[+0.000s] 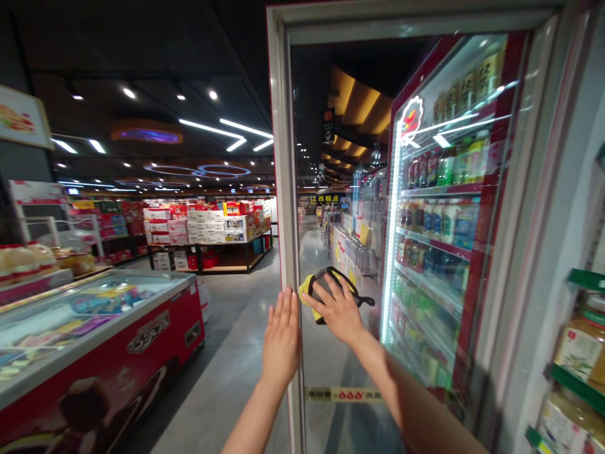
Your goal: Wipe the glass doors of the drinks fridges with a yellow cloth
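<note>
A glass door (338,353) in a pale frame (280,157) stands in front of me. My left hand (281,343) lies along the frame's left edge, fingers stretched upward and close together, holding nothing. My right hand (343,312) presses a yellow and grey cleaning cloth (307,291) with black edging flat against the glass, fingers spread over it. A black loop of the cloth sticks out to the right. The palm hides part of the cloth. Below the hands, a yellow strip with red and black print (343,395) runs across the glass.
Lit shelves of bottles (432,221) show in the glass. A red chest freezer (174,334) stands at left, with a grey floor aisle (231,328) beside it. Stacked boxes (217,227) sit on a table behind. Jars (583,347) line green-edged shelves at right.
</note>
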Demonstrator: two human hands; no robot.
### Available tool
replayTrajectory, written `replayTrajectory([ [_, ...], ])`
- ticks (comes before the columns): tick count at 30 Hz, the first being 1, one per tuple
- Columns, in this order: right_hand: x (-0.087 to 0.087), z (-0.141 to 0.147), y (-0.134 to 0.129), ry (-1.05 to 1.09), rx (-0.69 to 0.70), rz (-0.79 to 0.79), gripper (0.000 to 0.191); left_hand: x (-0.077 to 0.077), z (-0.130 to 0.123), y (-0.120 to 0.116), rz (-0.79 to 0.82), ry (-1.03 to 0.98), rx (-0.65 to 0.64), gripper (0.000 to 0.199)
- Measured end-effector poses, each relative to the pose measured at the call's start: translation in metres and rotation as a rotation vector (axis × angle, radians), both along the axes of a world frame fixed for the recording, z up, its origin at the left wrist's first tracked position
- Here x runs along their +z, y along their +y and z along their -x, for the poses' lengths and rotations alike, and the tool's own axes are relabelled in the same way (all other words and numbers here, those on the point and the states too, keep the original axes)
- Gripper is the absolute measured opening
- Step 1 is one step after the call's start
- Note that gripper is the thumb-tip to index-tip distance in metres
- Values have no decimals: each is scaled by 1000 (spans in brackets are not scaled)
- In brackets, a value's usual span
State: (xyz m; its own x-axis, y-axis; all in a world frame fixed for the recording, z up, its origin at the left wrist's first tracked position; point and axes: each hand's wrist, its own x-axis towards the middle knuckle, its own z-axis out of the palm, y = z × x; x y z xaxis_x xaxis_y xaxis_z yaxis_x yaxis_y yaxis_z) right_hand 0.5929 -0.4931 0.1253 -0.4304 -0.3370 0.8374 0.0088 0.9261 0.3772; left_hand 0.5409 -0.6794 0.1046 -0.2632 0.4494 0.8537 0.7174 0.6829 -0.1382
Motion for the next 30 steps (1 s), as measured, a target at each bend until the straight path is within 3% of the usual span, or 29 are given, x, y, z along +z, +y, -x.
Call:
replayTrajectory([
  [4,41,-14,28,118,-47,95,70,2,-7,5,-56,-8,7,96],
  [6,48,-22,38,241,-87,218,66,2,-9,10,-82,-20,-7,97],
  [10,16,-33,33,354,-147,395,63,-4,-13,16,-66,-40,-13,101],
  [12,6,-34,26,292,-119,357,64,-5,-18,17,-67,-31,24,99],
  [13,9,-35,24,244,-90,311,65,-3,-22,19,-77,-23,48,97],
  [16,47,-39,36,152,-31,214,66,8,-35,31,-117,0,85,93],
  [18,78,-47,56,198,-53,246,64,18,-43,46,-110,3,57,95],
  [20,90,-59,74,304,-120,335,62,26,-50,62,-85,-11,12,99],
  [22,78,-71,84,389,-194,418,62,31,-55,77,-74,-38,-12,108],
  [26,33,-87,72,336,-267,423,74,29,-62,94,-52,-85,47,127],
  [28,32,-91,68,263,-255,351,76,27,-63,97,-34,-100,100,131],
  [30,48,-94,78,234,-240,294,70,26,-61,98,-24,-119,144,129],
])
